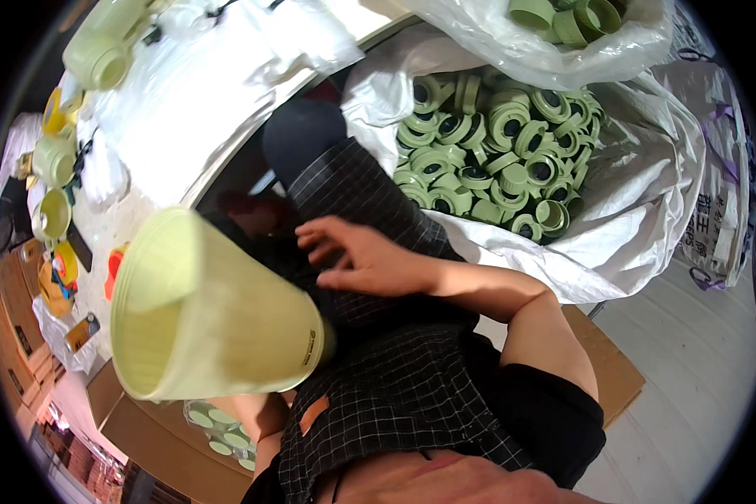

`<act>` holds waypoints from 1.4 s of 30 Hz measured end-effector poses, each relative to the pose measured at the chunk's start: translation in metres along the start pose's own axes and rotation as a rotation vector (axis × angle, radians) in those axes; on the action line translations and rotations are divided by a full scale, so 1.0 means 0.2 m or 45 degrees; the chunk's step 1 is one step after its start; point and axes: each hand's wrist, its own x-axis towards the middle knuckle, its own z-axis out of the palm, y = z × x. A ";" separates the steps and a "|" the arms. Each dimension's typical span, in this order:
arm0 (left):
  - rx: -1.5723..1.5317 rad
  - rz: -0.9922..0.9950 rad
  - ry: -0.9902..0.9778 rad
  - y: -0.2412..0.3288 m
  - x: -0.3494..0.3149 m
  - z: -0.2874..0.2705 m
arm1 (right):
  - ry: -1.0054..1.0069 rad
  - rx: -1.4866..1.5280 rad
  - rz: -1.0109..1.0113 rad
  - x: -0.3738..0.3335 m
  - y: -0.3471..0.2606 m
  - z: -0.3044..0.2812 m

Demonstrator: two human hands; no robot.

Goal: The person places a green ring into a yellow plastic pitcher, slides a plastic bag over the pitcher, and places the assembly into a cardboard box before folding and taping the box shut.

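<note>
A large, pale yellow-green plastic container (244, 319), tapered and translucent, is held tilted at the left of my lap. Its wide mouth faces left, and a small dark print shows near its narrower end. My left forearm (259, 413) runs up behind it; the container covers that hand and its fingers, and no other support for it shows. Over my thigh, a short way right of the container, my right hand (357, 256) hovers with fingers bent and apart, holding nothing. Beyond it, a white woven sack (647, 210) holds many green ring-shaped plastic lids (512, 143).
A white table (168, 143) with clear plastic bags stands at the far left, with more pale green containers (55, 160) beside it. A clear bag (479, 34) of green parts rests above the sack. Cardboard boxes (160, 437) stand at the lower left.
</note>
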 end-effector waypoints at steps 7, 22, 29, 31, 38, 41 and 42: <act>-0.053 -0.568 -0.090 -0.15 0.02 0.16 | 1.385 -0.980 -0.059 0.03 0.43 -1.35; 0.208 -0.672 0.088 0.04 -0.06 0.16 | 1.564 -0.825 0.225 -0.01 0.98 -1.68; 0.082 -0.420 -0.286 0.12 0.01 0.27 | 1.001 -0.027 -0.562 0.19 0.06 -0.98; -0.026 -0.420 -0.345 0.14 -0.03 0.25 | 0.605 -0.471 -0.744 0.26 -0.21 -0.77; -0.070 -0.210 -0.363 0.11 -0.12 0.19 | -0.360 -1.017 -1.031 0.27 -0.41 -0.29; -0.057 -0.126 -0.381 0.05 -0.13 0.15 | -0.272 -1.004 -0.953 0.20 -0.39 -0.23; -0.084 -0.114 -0.353 0.03 -0.16 0.15 | -0.280 -1.025 -0.960 0.18 -0.38 -0.21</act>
